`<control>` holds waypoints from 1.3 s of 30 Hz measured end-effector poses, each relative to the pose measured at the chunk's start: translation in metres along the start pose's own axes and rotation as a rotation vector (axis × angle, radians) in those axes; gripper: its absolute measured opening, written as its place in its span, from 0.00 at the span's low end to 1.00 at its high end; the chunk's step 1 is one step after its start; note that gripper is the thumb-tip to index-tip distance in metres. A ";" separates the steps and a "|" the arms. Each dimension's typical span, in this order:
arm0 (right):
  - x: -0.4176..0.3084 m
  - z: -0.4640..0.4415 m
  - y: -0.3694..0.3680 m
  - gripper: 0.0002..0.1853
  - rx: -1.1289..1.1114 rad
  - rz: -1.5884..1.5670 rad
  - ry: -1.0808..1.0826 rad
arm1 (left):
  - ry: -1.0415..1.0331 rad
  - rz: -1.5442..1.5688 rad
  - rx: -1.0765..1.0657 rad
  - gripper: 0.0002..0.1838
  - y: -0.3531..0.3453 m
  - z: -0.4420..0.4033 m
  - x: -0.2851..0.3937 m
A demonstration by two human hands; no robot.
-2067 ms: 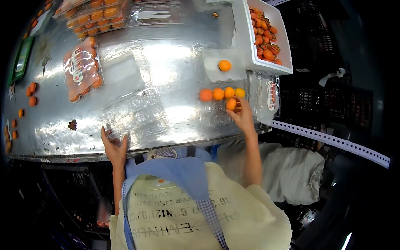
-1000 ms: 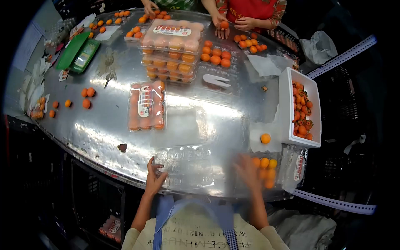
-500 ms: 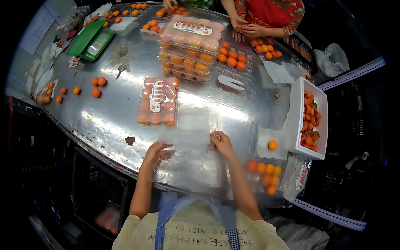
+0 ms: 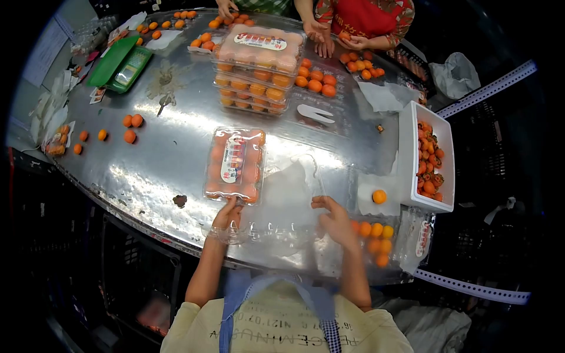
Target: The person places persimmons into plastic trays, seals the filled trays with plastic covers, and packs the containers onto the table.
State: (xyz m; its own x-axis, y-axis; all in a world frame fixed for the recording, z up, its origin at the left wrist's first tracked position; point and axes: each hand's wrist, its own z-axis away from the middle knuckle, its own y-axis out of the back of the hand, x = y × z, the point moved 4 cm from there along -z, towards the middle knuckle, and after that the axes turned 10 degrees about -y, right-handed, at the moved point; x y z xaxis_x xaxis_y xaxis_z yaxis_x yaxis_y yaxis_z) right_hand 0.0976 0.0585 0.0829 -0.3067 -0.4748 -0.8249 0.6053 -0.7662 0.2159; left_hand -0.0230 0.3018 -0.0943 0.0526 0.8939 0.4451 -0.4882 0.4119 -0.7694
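Before me an unfolded clear plastic clamshell box (image 4: 276, 232) lies on the metal table, a sheet of white paper (image 4: 286, 191) at its far part. My left hand (image 4: 227, 219) is closed around the left side of the box; its fingertips reach the near edge of a lidded, labelled pack of persimmons (image 4: 250, 170). At the right edge of the box is my right hand (image 4: 334, 219), fingers stretched to the left and thumb apart. Whether its fingertips touch the plastic is unclear. A partly filled tray of persimmons (image 4: 375, 230) sits just right of that hand.
Stacked persimmon packs (image 4: 253, 88) stand at the table's middle back. A white foam box (image 4: 406, 159) of persimmons is at right, beside one persimmon on paper (image 4: 379, 196). Far left lies a green scale (image 4: 130, 69). Two co-workers' hands (image 4: 321, 35) handle fruit across the table.
The lidded persimmon pack has come nearer to me and slightly right, up to my left fingertips. The clear box has turned a little. My right hand has moved right, its fingers loosened.
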 end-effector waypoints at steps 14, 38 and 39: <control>0.037 0.052 0.074 0.26 0.178 -0.214 -0.077 | -0.241 -0.086 0.078 0.24 -0.014 -0.015 0.048; 0.101 0.074 0.039 0.21 0.121 -0.301 -0.077 | -0.395 -1.389 -0.028 0.12 -0.056 0.074 -0.028; 0.099 0.078 0.035 0.19 0.134 -0.329 -0.121 | -0.480 -1.276 -0.035 0.13 -0.071 0.085 -0.020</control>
State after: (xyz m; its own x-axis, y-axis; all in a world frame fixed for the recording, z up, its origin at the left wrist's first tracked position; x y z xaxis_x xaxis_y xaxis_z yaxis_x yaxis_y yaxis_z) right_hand 0.0310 -0.0489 0.0500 -0.5580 -0.2353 -0.7957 0.3609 -0.9323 0.0226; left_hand -0.0637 0.2403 -0.0098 0.1375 -0.2544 0.9573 -0.3055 0.9084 0.2853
